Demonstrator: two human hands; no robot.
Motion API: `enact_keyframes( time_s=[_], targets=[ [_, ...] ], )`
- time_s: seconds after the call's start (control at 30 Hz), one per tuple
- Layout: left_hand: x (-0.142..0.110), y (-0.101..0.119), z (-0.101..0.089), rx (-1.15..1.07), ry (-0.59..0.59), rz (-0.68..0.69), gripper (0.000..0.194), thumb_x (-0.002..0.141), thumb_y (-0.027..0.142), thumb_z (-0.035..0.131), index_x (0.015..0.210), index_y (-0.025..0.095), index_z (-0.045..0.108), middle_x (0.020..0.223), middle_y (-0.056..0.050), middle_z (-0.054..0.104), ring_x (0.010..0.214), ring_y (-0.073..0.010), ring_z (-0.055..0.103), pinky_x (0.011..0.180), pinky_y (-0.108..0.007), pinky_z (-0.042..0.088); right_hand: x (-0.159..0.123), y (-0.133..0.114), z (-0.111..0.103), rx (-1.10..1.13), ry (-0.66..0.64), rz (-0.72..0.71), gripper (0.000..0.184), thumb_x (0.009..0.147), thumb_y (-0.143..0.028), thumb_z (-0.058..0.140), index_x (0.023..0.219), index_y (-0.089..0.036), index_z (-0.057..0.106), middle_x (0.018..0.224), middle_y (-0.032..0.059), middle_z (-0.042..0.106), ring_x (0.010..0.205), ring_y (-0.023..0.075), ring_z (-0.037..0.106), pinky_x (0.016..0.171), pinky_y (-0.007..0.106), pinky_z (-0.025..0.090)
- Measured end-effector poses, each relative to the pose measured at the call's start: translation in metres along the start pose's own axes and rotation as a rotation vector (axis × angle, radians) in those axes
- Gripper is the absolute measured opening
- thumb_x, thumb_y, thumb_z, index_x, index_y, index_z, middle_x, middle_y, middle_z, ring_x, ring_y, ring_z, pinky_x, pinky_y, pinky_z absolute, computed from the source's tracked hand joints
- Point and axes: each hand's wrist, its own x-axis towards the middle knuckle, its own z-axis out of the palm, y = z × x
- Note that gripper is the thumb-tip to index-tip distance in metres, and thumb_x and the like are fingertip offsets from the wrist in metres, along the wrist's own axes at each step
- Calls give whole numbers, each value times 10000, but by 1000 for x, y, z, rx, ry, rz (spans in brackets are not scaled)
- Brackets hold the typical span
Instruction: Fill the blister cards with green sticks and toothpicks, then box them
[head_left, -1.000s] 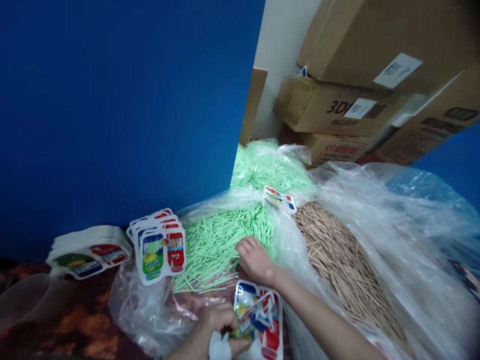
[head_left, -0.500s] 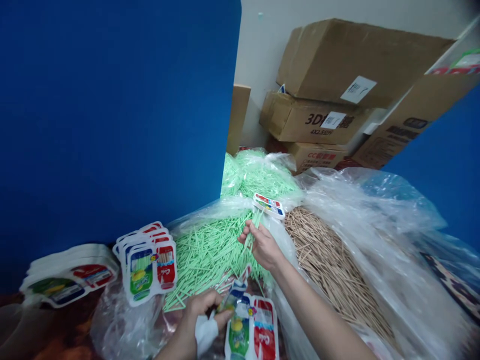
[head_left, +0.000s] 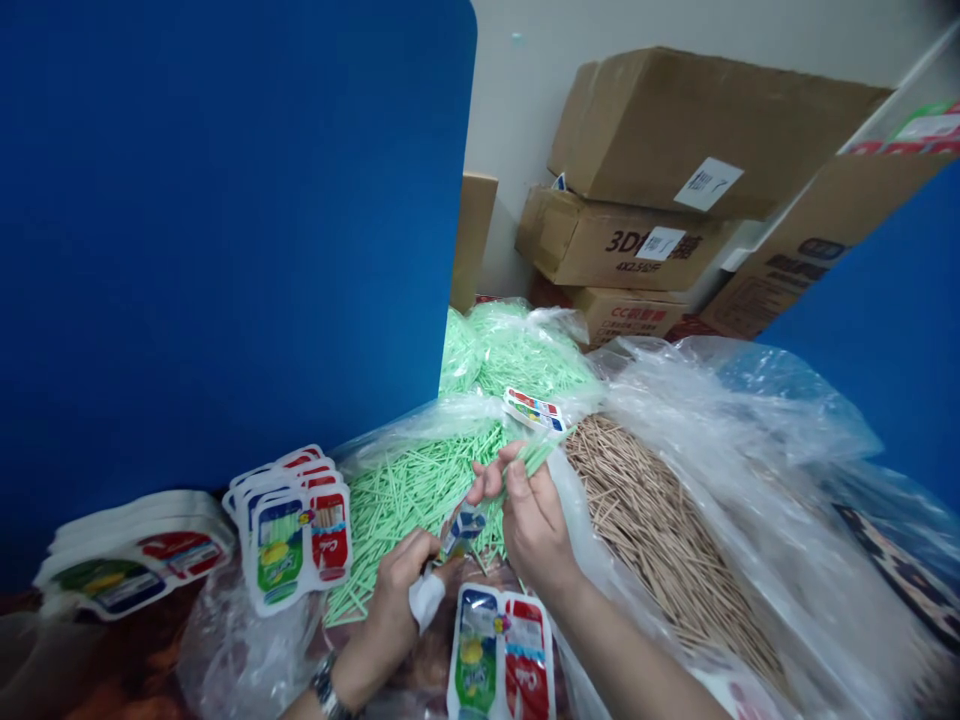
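Observation:
My right hand (head_left: 536,525) is closed around a small bunch of thin green sticks (head_left: 537,456), their ends pointing up and right. My left hand (head_left: 396,590), a wristwatch on its arm and a white wrap on the thumb side, grips a small printed blue packet (head_left: 466,525). The packet's opening is too blurred to make out. Both hands are close together over a heap of green sticks (head_left: 405,495) on clear plastic. Just below them lies a twin drink-shaped pack (head_left: 477,650), one half green, the other red.
Overlapping finished-looking packs (head_left: 281,560) and a stack of white-edged cards (head_left: 142,555) lie left. Brown sticks (head_left: 660,540) fill a plastic bag (head_left: 757,450) on the right. A blue panel (head_left: 240,220) rises at left. Cardboard boxes (head_left: 637,240) are stacked behind.
My right hand has turned and come lower, tilting the green sticks rightward. My left hand has lifted the packet up from over the front pack, bringing it near the right hand.

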Motion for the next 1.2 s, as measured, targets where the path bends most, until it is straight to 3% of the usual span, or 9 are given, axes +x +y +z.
enact_keyframes(
  time_s=[0.13,0.3,0.43,0.57,0.77,0.83,0.93,1.07,1.2],
  targets=[
    [1,2,0,4,-7,23,184,899,220,513,724,193,463,690,22,470,643,-142,477,598,-246,343,-1,2,1,-92,-40,-26,133,981,-342,383,1015,-253,476,751,-43,516,749,123,603,933,383,416],
    [5,9,-1,-11,5,45,178,898,219,526,729,188,478,703,11,496,656,-149,499,607,-252,361,-9,6,1,-418,-73,-88,188,991,-341,330,1065,-246,475,829,5,565,1005,177,557,948,387,402],
    [8,12,-6,-29,18,67,149,893,212,536,750,186,503,719,6,517,676,-153,513,623,-253,378,-14,7,-9,-675,-170,-96,295,970,-364,376,1232,-250,448,1248,79,520,1286,227,373,1078,457,275],
    [11,14,-11,-58,-21,61,112,889,231,555,789,187,532,746,-1,540,706,-157,530,645,-254,395,-12,3,-20,-712,-195,-134,479,972,-350,359,1426,-271,228,1427,82,401,1321,219,362,1076,451,313],
    [10,10,-8,-99,-30,74,105,885,222,546,790,179,552,763,-15,569,698,-158,542,646,-260,414,-8,1,-28,-1005,-507,-301,394,949,-258,420,1330,-346,458,1315,14,557,1309,239,388,1125,549,159],
    [8,8,-8,-107,-15,28,128,879,247,556,772,178,573,736,-10,572,676,-157,536,632,-259,416,-4,6,-37,-960,-370,-243,431,952,-284,413,1380,-326,395,1404,36,467,1335,236,352,1120,520,206],
    [6,4,-8,-188,28,-79,182,859,294,580,726,172,606,695,-7,585,641,-153,531,603,-253,427,0,18,-52,-754,-159,-8,503,943,-368,439,1421,-288,303,1423,83,426,1309,232,393,1069,466,327],
    [9,5,-6,-513,11,-243,181,822,305,618,934,169,658,813,-43,693,714,-185,628,656,-279,506,-6,36,-55,-376,-162,270,344,893,-446,523,1158,-226,516,993,52,651,885,190,634,759,331,520],
    [15,10,-5,-621,53,-332,247,747,268,700,961,159,643,860,-51,718,810,-212,665,738,-301,530,-18,42,-43,-308,-95,268,244,857,-434,586,937,-211,526,784,-15,596,681,132,575,606,243,476]
  ],
)
